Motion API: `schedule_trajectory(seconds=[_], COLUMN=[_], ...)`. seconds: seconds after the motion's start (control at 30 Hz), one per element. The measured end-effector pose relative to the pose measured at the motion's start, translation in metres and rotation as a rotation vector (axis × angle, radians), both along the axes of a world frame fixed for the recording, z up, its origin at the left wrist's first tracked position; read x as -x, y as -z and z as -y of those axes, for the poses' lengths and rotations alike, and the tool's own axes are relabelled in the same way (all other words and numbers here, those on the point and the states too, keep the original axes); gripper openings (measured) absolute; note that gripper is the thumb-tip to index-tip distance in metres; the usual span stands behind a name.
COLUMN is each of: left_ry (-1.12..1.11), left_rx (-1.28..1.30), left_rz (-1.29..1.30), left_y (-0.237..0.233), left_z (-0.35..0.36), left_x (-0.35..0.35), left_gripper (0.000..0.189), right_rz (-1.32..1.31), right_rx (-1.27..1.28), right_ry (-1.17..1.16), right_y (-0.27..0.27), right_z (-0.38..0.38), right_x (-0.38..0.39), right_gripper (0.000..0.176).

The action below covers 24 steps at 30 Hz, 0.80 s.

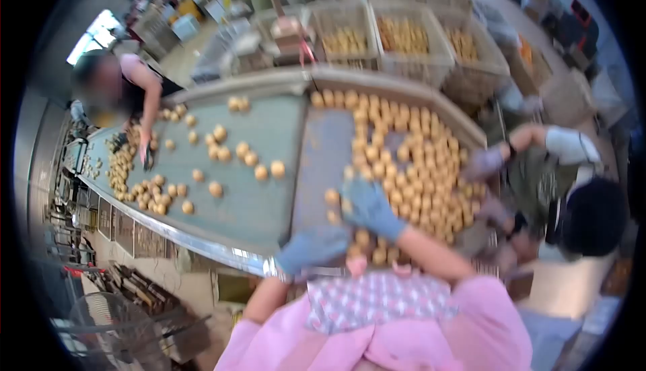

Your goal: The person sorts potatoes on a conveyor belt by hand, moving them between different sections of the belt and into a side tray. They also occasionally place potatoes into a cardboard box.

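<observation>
My left hand (313,248), in a blue-grey glove, lies stretched out low over the near edge of the sorting table, its fingers flat and holding nothing that shows. My right hand (370,206), gloved the same way, is spread over the left side of a dense layer of round, tan-yellow produce (420,162). Its fingers touch or nearly touch a few loose pieces; blur hides the exact contact. Whether the pieces are fruit or potatoes cannot be told. Beneath both hands is a grey-purple board (326,162).
A green conveyor belt (249,128) carries scattered pieces to the left, where a person (141,88) reaches over it. At right, another person's gloved hands (481,162) touch the pile. Crates of produce (404,38) stand behind the wooden rim (404,83). A fan (101,310) stands lower left.
</observation>
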<state>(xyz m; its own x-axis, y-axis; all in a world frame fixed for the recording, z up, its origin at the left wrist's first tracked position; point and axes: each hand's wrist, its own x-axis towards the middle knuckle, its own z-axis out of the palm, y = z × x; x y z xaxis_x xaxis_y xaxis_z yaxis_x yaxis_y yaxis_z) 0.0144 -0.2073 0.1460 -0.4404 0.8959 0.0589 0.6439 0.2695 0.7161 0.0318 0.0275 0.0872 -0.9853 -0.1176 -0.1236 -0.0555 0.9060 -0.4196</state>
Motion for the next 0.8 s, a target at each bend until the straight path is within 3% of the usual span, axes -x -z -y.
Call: schedule_trajectory(seconds=[0.03,0.07,0.1,0.23,0.3,0.33,0.4,0.47,0.53,0.7,0.8], left_ry=[0.015,0.059,-0.036,-0.567,-0.654,-0.698,-0.701,-0.69,-0.688,-0.687,-0.735], left_rx=[0.174,0.053,0.082,-0.095,-0.16,-0.187,-0.23,-0.26,-0.236,-0.215,-0.223], left_rz=[-0.017,-0.481,-0.45,-0.444,-0.378,-0.343,-0.286,-0.251,-0.26,-0.288,-0.249], left_y=[0.005,0.039,0.033,0.013,0.002,-0.004,-0.006,-0.013,-0.014,-0.016,-0.016], left_z=[0.001,0.014,0.01,0.007,0.007,0.008,0.008,0.004,0.004,0.001,-0.004], left_x=[0.004,0.014,0.006,0.018,0.024,0.024,0.026,0.028,0.028,0.031,0.027], left_gripper=[0.025,0.032,0.034,0.037,0.033,0.032,0.031,0.029,0.028,0.028,0.027], right_rz=[-0.737,-0.7,-0.694,-0.658,-0.692,-0.629,-0.351,-0.456,-0.586,-0.685,-0.547], right_rx=[0.085,0.136,0.173,0.28,0.225,0.251,0.258,0.188,0.323,0.174,0.244], right_ry=[0.061,0.102,0.133,-0.243,-0.515,-0.498,-0.322,0.044,0.284,0.478,0.703], right_y=[0.035,0.032,0.022,0.018,0.023,0.007,-0.01,0.027,0.037,0.032,0.043], right_z=[-0.003,-0.001,0.001,-0.003,-0.024,-0.035,-0.058,-0.089,-0.115,-0.169,-0.195], right_x=[-0.009,-0.013,-0.014,-0.052,-0.086,-0.096,-0.106,-0.115,-0.101,-0.025,0.045], right_gripper=[0.057,0.059,0.062,0.054,0.051,0.047,0.044,0.039,0.031,0.033,0.04])
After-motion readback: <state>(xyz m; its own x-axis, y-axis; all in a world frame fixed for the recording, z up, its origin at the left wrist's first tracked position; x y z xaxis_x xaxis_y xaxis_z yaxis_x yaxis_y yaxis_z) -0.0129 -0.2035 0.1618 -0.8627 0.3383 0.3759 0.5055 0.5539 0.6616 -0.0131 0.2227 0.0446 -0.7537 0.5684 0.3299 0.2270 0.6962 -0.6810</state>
